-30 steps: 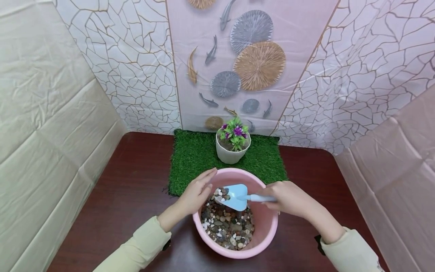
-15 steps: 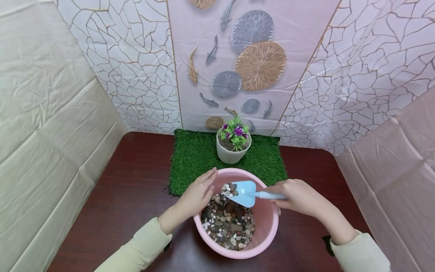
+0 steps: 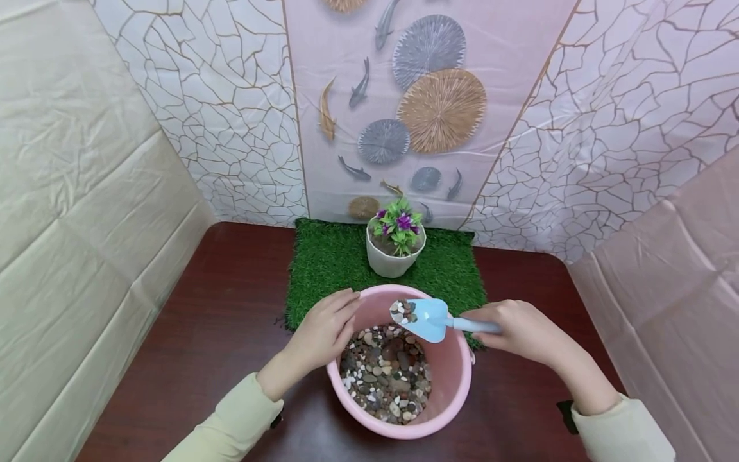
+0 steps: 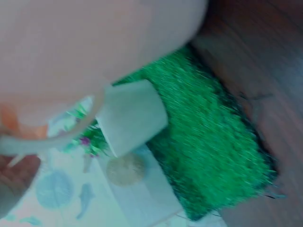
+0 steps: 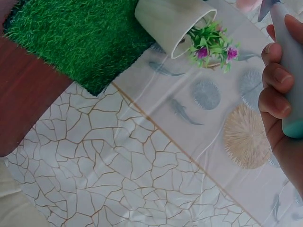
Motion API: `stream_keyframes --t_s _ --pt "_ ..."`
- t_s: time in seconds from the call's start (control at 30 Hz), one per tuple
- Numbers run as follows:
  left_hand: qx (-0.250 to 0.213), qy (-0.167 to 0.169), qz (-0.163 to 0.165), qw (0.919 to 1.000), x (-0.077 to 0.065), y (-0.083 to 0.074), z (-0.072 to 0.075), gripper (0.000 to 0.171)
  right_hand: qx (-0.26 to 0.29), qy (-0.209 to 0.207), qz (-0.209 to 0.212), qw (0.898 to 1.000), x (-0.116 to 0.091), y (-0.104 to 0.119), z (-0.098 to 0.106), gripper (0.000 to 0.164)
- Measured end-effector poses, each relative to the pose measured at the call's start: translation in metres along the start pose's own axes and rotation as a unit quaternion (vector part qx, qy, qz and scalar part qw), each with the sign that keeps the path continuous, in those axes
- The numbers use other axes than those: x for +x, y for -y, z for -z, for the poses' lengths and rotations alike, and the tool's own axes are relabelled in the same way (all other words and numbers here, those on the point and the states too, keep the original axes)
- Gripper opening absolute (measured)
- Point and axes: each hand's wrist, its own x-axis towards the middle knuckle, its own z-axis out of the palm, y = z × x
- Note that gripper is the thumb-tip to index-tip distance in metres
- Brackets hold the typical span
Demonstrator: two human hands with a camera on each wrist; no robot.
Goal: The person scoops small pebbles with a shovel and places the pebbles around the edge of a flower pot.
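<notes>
My right hand (image 3: pixel 514 326) grips a light-blue hand trowel (image 3: pixel 432 318) by its grey-blue handle. The right wrist view shows curled fingers (image 5: pixel 278 78) around that handle. A few white and brown pebbles (image 3: pixel 402 310) lie on the trowel's tip, which is over the far part of a pink bucket (image 3: pixel 398 430). My left hand (image 3: pixel 323 328) rests on the bucket's left rim, its fingers fairly straight and pointing toward the far side. Many mixed pebbles (image 3: pixel 383 378) cover the bucket's bottom. The left wrist view is blurred, with the bucket's wall filling its upper left.
Behind the bucket, a white pot (image 3: pixel 390 262) with purple flowers (image 3: pixel 404 221) stands on a green artificial-grass mat (image 3: pixel 329 256). A dark reddish-brown table (image 3: pixel 231 289) carries everything. Patterned cloth walls (image 3: pixel 248 115) enclose the back and sides.
My right hand has lifted the trowel with its pebbles away from the pile, toward the right and the far rim. The left hand has shifted slightly left along the bucket's rim.
</notes>
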Motion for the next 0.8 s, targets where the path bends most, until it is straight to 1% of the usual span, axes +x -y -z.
stream_keyframes --t_s 0.1,0.2,0.27,0.33,0.43,0.5,0.57,0.67,0.73,0.8 --pt "-0.028 -0.026 -0.056 0.9977 -0.004 0.009 -0.003 0.032 -0.005 -0.008 -0.008 1.0 -0.002 -0.003 0.001 0.028" --pt "-0.078 -0.041 -0.09 0.9921 -0.007 0.016 -0.006 0.028 -0.006 -0.012 -0.013 1.0 -0.003 -0.004 0.003 0.028" --pt "-0.114 -0.048 -0.103 0.987 -0.009 0.02 -0.009 0.025 -0.005 -0.014 -0.016 1.0 -0.004 -0.005 0.004 0.028" --pt "-0.145 -0.053 -0.107 0.9822 -0.011 0.024 -0.012 0.025 -0.006 -0.015 -0.019 1.0 -0.004 -0.005 0.005 0.027" --pt "-0.175 -0.055 -0.109 0.9769 -0.014 0.029 -0.017 0.028 -0.013 -0.022 -0.022 0.999 -0.005 -0.006 0.007 0.027" --pt "-0.182 -0.052 -0.102 0.9765 -0.015 0.031 -0.019 0.033 -0.021 -0.03 -0.023 0.999 -0.005 -0.007 0.009 0.027" --pt "-0.18 -0.04 -0.089 0.9789 -0.015 0.031 -0.019 0.038 -0.024 -0.034 -0.025 0.999 -0.005 -0.007 0.011 0.028" --pt "-0.16 -0.004 -0.065 0.985 -0.014 0.03 -0.013 0.042 -0.027 -0.038 -0.025 0.999 -0.004 -0.008 0.013 0.028" --pt "-0.133 0.018 -0.066 0.9888 -0.011 0.029 -0.009 0.042 -0.028 -0.035 -0.028 0.999 -0.004 -0.008 0.015 0.028" --pt "-0.108 0.037 -0.074 0.9907 -0.007 0.027 -0.005 0.042 -0.034 -0.038 -0.028 0.998 -0.004 -0.009 0.016 0.027"
